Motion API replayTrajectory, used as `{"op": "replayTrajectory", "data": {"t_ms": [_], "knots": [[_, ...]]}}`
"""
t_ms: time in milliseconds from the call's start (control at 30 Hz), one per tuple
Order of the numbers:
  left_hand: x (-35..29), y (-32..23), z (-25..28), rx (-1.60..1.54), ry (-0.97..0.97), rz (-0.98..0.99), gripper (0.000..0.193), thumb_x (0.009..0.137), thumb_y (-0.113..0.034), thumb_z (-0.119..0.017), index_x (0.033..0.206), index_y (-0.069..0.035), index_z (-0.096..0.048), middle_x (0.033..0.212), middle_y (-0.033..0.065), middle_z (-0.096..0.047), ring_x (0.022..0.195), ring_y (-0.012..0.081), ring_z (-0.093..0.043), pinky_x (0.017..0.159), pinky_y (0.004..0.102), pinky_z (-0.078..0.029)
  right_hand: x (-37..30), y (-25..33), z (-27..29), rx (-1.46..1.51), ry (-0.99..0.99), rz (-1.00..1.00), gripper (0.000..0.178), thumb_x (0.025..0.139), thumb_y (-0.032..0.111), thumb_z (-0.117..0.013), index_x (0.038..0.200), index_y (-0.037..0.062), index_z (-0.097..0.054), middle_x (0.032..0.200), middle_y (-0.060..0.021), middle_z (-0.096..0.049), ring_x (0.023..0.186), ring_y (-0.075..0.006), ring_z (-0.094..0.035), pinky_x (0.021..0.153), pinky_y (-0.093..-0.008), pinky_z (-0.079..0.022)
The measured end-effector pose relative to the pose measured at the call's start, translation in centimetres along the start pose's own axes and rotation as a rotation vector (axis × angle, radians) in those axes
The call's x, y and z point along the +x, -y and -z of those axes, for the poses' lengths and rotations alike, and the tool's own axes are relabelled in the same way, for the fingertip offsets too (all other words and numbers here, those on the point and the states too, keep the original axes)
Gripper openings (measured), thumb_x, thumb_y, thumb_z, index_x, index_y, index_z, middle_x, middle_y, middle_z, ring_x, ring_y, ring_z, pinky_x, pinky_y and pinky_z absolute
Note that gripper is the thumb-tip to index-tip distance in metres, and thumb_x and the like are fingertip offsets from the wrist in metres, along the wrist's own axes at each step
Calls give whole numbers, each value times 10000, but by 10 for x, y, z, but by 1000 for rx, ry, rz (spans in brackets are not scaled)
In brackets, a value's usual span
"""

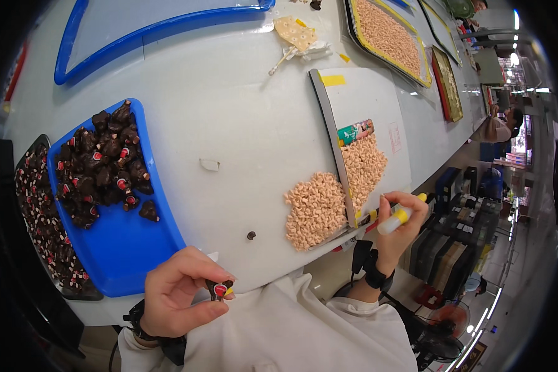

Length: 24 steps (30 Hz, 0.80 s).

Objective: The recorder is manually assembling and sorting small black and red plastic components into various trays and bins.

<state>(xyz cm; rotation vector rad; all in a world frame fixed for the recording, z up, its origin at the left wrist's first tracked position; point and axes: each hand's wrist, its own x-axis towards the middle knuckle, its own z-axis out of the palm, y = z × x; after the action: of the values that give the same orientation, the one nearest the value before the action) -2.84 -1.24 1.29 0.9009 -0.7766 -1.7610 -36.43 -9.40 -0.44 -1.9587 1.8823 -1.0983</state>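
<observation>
Blue tray [130, 255] | left hand [181, 294]: fingers clamped on small dark figure [216, 288] near tabletop [232, 118] edge; loosened pinch could drop it | pale heap [316, 214] | right hand [404, 232]: fingers closed round yellow-banded tube [388, 225]

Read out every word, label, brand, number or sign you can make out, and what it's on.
No text is legible here.
Green card: print too small.
White board: red square mark, too faint to read.
Dark piece in the left hand: red patch, any lettering too small.
</observation>
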Motion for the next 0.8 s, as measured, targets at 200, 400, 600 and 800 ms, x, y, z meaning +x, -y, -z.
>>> {"op": "replayTrajectory", "data": {"t_ms": [200, 400, 600, 800], "knots": [[-2, -7, -6, -117, 147, 182, 630, 745, 83, -666, 1306, 52, -380, 1039, 152, -596, 845, 126, -579, 740, 232, -470, 1, 102, -33, 606, 151, 627, 323, 675, 10, -711, 828, 94, -439, 843, -103, -615, 649, -192, -521, 582, -317, -430], [-2, -10, 2, -153, 203, 172, 744, 753, 74, -669, 1379, 53, -267, 1045, 139, -592, 859, 110, -567, 744, 237, -467, -10, 143, -60, 520, 614, 550, 400, 518, 49, -748, 814, 132, -492, 959, -71, -638, 761, -215, -532, 713, -373, -439], [-6, -19, 7, -389, 217, 236, 812, 722, 101, -672, 1385, 82, -205, 1041, 175, -582, 946, 192, -565, 836, 305, -441, -10, 151, -69, 458, 470, 676, 234, 587, 137, -673, 780, 110, -543, 921, -65, -614, 778, -214, -559, 674, -336, -453], [-8, -22, 11, -370, 322, 253, 808, 703, 143, -659, 1367, 120, -200, 1075, 249, -571, 1049, 301, -564, 892, 387, -450, 0, 146, -61, 637, 672, 598, 233, 556, 94, -700, 748, 113, -567, 932, -36, -619, 798, -193, -565, 637, -310, -414]]}}
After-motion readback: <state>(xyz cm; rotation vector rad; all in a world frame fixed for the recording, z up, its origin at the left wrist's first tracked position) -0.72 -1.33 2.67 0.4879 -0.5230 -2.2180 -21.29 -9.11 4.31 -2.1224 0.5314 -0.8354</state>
